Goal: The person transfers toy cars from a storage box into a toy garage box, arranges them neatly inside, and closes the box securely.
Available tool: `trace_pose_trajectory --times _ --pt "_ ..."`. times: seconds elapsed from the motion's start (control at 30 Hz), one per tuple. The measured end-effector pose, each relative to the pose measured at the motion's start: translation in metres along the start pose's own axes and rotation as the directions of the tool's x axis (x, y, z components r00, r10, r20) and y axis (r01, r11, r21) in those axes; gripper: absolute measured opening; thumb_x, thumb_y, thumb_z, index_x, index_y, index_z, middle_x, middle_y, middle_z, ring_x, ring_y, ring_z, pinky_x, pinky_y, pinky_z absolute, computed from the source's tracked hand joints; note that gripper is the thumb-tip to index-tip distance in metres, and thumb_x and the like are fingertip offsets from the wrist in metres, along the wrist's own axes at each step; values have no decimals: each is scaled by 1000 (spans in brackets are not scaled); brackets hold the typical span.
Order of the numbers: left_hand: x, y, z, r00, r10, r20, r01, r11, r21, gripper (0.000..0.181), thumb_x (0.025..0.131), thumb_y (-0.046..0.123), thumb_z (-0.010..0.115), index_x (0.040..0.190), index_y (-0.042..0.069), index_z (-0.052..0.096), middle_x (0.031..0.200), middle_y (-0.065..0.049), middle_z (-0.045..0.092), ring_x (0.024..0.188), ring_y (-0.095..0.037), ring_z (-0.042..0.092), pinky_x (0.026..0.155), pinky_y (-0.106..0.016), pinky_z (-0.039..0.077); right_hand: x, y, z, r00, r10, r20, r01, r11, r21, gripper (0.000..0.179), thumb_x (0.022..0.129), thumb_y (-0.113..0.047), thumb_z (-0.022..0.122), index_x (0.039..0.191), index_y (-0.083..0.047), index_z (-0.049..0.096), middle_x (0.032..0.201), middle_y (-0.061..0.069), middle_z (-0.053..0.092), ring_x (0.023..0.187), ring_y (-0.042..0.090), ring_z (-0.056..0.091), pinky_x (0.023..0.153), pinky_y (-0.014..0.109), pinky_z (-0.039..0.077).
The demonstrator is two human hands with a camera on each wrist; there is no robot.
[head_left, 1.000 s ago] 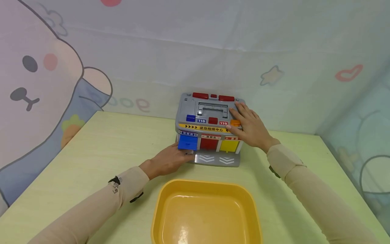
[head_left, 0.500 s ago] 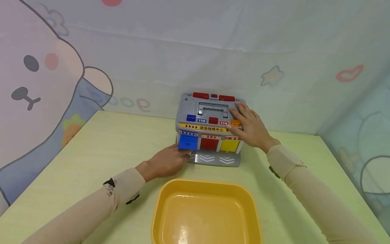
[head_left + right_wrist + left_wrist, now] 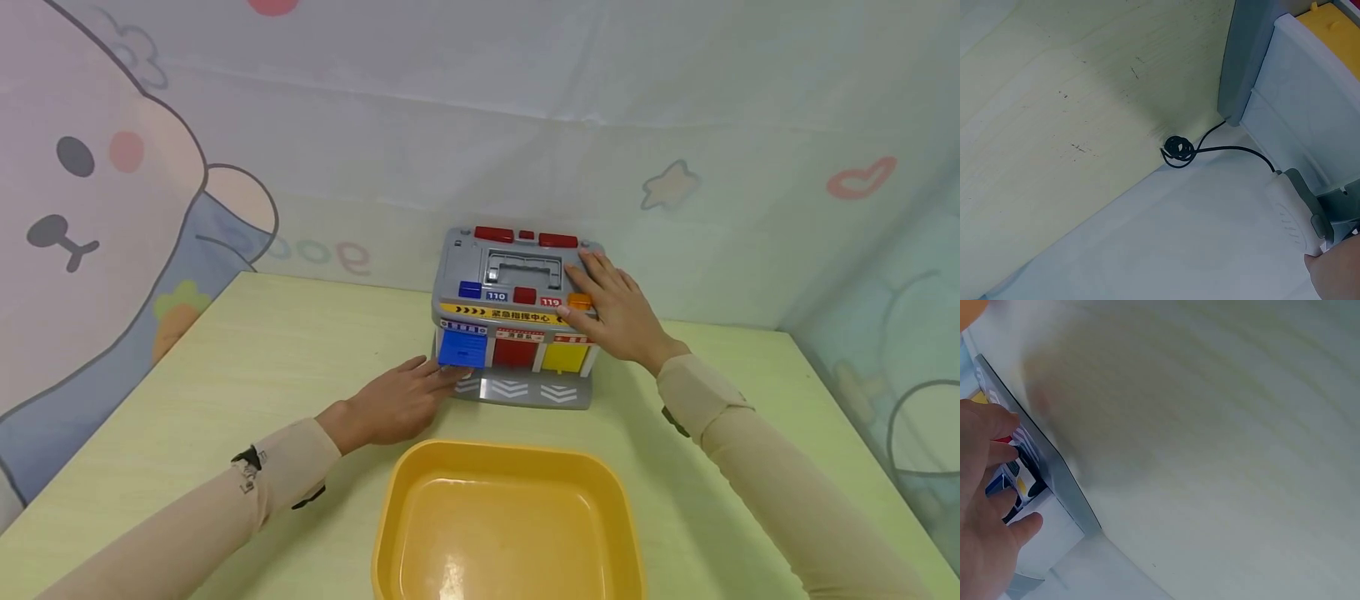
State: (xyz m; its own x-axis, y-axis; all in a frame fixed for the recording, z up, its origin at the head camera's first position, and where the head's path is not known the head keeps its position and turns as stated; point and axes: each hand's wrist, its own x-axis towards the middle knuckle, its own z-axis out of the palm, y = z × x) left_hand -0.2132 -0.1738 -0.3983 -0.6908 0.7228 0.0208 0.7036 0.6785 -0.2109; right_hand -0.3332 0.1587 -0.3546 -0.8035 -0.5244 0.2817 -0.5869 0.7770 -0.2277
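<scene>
A grey toy emergency station (image 3: 517,312) stands at the table's far side, with blue, red and yellow garage doors. Its blue door (image 3: 462,348) is tilted outward. Just below that door my left hand (image 3: 393,404) reaches in with fingers mostly extended. In the left wrist view, those fingers (image 3: 1004,453) are at a small white and dark toy car (image 3: 1025,481) in the doorway, partly hidden by them. My right hand (image 3: 618,317) rests on the roof's right end, fingers spread; only a bit of this hand (image 3: 1338,269) shows in the right wrist view.
A yellow tray (image 3: 502,533) lies on the table in front of the station. On the station's right side, a white and grey handset (image 3: 1297,212) hangs by a coiled black cord (image 3: 1179,148). A printed cloth (image 3: 420,125) backs the table.
My left hand has drawn back to the left from the blue doorway, and its fingers look straighter. My right hand and the station have stayed in place.
</scene>
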Motion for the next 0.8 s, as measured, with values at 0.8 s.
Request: trace_pose_trajectory --times 0.8 --pt "-8 -5 5 997 6 81 7 987 -163 69 103 47 44 156 6 31 165 -11 27 154 -28 25 125 -50 18 5 -3 4 1000 -15 -12 15 1000 0 77 98 -63 41 159 -17 28 170 7 9 158 28 2 125 59 9"
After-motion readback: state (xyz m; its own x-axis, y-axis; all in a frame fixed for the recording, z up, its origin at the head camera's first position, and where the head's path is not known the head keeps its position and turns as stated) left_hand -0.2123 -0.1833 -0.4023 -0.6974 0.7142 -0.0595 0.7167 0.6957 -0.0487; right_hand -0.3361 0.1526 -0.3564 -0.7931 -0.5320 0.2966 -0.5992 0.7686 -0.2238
